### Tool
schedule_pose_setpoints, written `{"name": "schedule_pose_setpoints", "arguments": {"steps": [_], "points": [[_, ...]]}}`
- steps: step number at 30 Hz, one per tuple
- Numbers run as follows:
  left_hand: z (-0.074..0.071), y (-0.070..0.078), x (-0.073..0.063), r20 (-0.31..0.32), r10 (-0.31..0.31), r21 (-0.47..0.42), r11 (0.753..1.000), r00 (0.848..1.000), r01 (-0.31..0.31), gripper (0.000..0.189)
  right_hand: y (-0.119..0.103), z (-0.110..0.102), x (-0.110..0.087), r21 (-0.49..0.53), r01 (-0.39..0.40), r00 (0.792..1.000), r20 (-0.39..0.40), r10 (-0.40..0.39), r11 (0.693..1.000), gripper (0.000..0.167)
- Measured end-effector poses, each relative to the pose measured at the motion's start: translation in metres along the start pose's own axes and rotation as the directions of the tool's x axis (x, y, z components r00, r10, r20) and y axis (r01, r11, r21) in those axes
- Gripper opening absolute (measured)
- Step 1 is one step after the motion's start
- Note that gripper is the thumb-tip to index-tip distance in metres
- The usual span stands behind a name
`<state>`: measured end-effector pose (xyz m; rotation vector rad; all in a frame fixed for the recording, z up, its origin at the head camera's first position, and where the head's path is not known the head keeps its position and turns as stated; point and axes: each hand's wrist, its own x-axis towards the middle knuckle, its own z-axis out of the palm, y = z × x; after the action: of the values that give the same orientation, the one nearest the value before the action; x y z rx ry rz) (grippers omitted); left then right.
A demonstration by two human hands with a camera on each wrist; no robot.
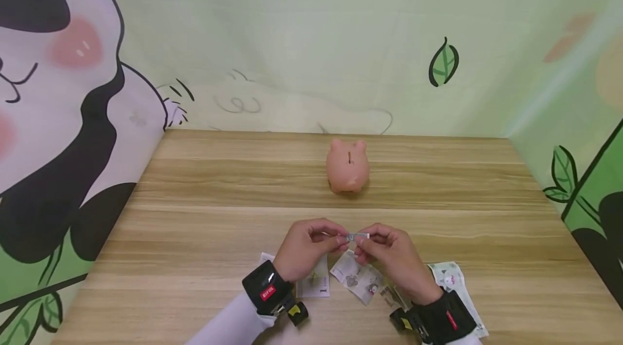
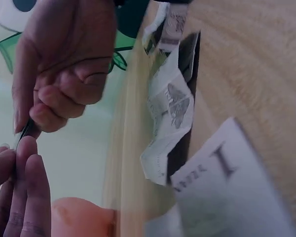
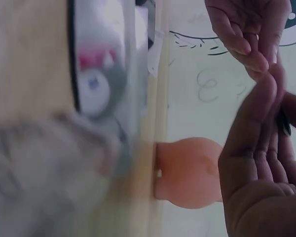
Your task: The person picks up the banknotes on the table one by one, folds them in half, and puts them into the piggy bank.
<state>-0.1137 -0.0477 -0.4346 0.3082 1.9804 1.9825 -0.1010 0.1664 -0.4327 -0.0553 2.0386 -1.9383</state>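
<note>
Between both hands is a small folded banknote (image 1: pixel 359 236), a narrow strip held level above the table. My left hand (image 1: pixel 307 247) pinches its left end with thumb and fingers. The right end is pinched by my right hand (image 1: pixel 391 256). In the left wrist view only a dark thin edge of the folded note (image 2: pixel 24 129) shows between the fingertips. Below the hands lie loose paper notes: one with a "1" on it (image 1: pixel 316 280), and a creased one (image 1: pixel 357 277) with small printed figures. Farther off, a pink piggy bank (image 1: pixel 348 167) stands with its slot upward.
Beside the right wrist lies a long note (image 1: pixel 455 280), partly covered by the wrist strap. Another note (image 1: pixel 394 297) is half hidden under the right forearm. The wooden table (image 1: pixel 219 183) meets a printed cloth backdrop (image 1: pixel 292 53) behind the piggy bank.
</note>
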Motion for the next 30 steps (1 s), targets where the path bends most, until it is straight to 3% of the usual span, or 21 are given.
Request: {"name": "schedule_pose_setpoints", "arguments": {"steps": [6,11,13,15,19,22,23,26,30], "points": [[0.008,0.013,0.019,-0.014,0.099,0.178,0.979,0.995,-0.095,0.017,-0.018,-0.010,0.009,-0.086,0.071,0.989,-0.123,-0.081,0.994,0.021],[0.010,0.023,0.038,-0.044,0.191,0.369,0.915,0.981,-0.162,0.020,-0.040,-0.022,0.025,-0.211,0.119,0.964,-0.211,-0.164,0.970,0.022],[0.010,0.026,0.045,-0.050,0.221,0.475,0.863,0.974,-0.171,0.024,-0.050,-0.027,0.033,-0.293,0.132,0.950,-0.236,-0.205,0.947,0.024],[0.011,0.026,0.052,-0.044,0.245,0.582,0.794,0.968,-0.175,0.033,-0.060,-0.033,0.043,-0.381,0.148,0.934,-0.250,-0.256,0.913,0.025],[0.015,0.024,0.064,-0.019,0.250,0.804,0.580,0.968,-0.134,0.056,-0.076,-0.041,0.066,-0.496,0.176,0.907,-0.254,-0.335,0.851,0.024],[0.019,0.020,0.071,-0.005,0.202,0.889,0.448,0.979,-0.089,0.068,-0.081,-0.042,0.084,-0.542,0.158,0.905,-0.256,-0.341,0.826,0.022],[0.021,0.019,0.073,-0.005,0.181,0.905,0.419,0.984,-0.072,0.073,-0.082,-0.042,0.090,-0.558,0.145,0.907,-0.255,-0.335,0.817,0.021],[0.023,0.015,0.079,-0.011,0.142,0.928,0.370,0.990,-0.043,0.082,-0.083,-0.039,0.105,-0.601,0.110,0.915,-0.251,-0.317,0.792,0.019],[0.025,0.013,0.083,-0.032,0.115,0.943,0.331,0.993,-0.008,0.092,-0.084,-0.034,0.120,-0.629,0.079,0.927,-0.239,-0.289,0.773,0.020]]}}
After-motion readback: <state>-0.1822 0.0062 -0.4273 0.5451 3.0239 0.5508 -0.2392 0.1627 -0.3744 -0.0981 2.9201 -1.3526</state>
